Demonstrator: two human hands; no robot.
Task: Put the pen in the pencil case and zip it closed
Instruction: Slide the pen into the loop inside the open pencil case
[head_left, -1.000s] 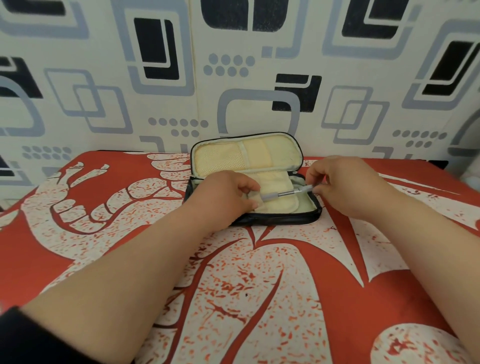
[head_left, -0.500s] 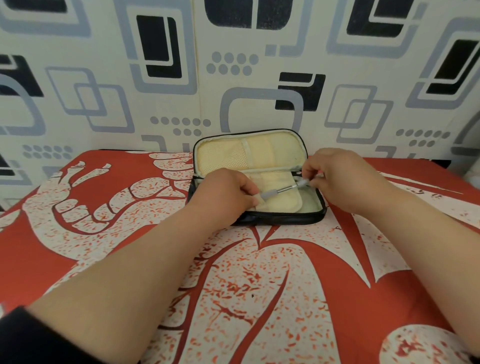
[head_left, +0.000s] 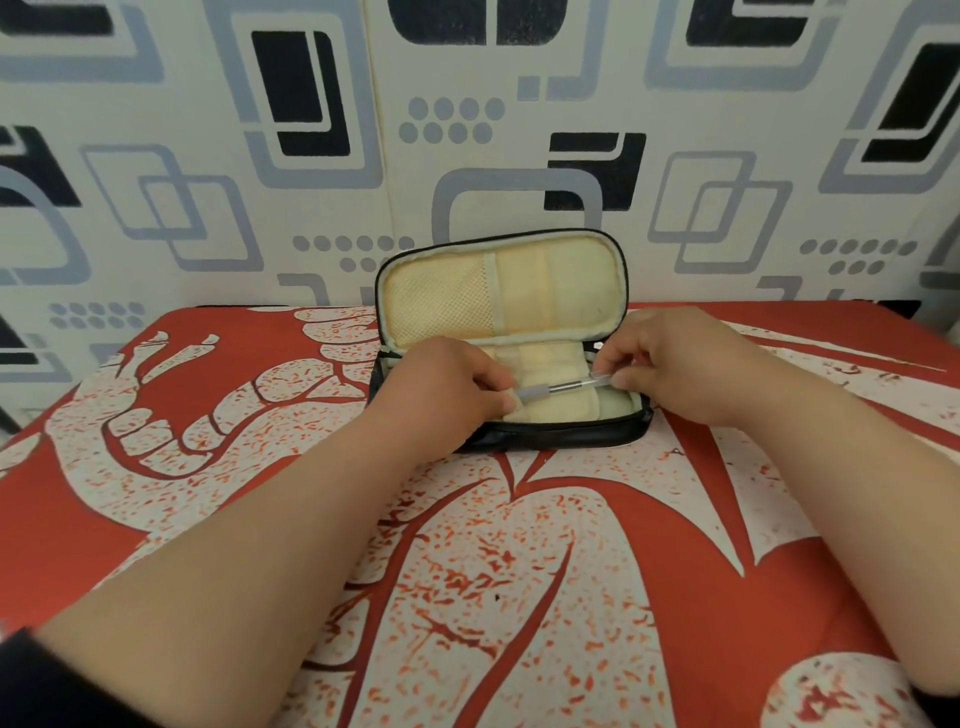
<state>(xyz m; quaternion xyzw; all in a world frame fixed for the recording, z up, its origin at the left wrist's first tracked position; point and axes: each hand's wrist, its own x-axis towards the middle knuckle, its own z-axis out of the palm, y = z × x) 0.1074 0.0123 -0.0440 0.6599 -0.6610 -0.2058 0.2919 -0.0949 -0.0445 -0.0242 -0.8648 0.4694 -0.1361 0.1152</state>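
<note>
Nearest lies the red-and-white patterned cloth (head_left: 519, 571), both forearms stretched across it. Further in, the black pencil case (head_left: 561, 436) sits open, its cream lid propped up toward the patterned wall (head_left: 208, 156). The left hand (head_left: 447, 384) curls its fingers into the case's lining. The right hand (head_left: 670, 364) pinches the pen (head_left: 561, 388), which lies slanted over the open compartment.

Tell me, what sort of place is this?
Probably a room at home: patterned wallpaper behind, a red and white printed cloth over the surface, an open pencil case against the wall.
</note>
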